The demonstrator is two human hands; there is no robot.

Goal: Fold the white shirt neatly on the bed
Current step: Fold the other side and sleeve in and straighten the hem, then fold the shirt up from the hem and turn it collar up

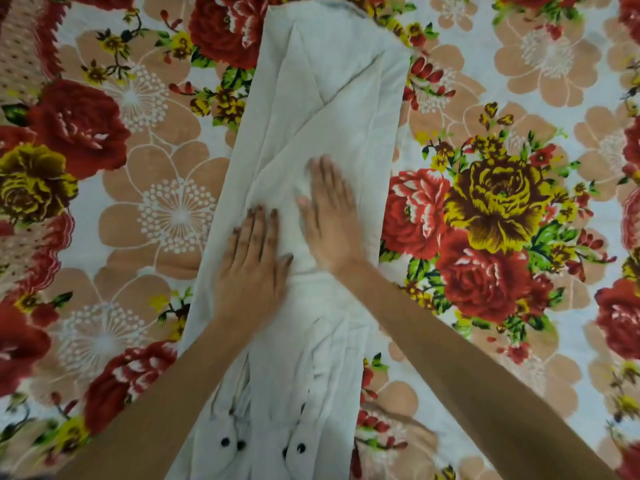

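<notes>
The white shirt (322, 109) lies on the bed as a long narrow strip running away from me, its sides folded inward. Dark buttons show on the cuffs at its near end. My left hand (251, 263) rests flat, palm down, on the left half of the strip. Just to its right and slightly farther away, my right hand (330, 218) presses flat on the middle of the shirt. Neither hand pinches any cloth; the fingers are stretched out, close together. The right hand looks slightly blurred.
The bed is covered by a floral sheet (502, 209) with red, yellow and beige flowers, spreading wide on both sides of the shirt. A dotted red-edged border (20, 57) of the sheet shows at the far left.
</notes>
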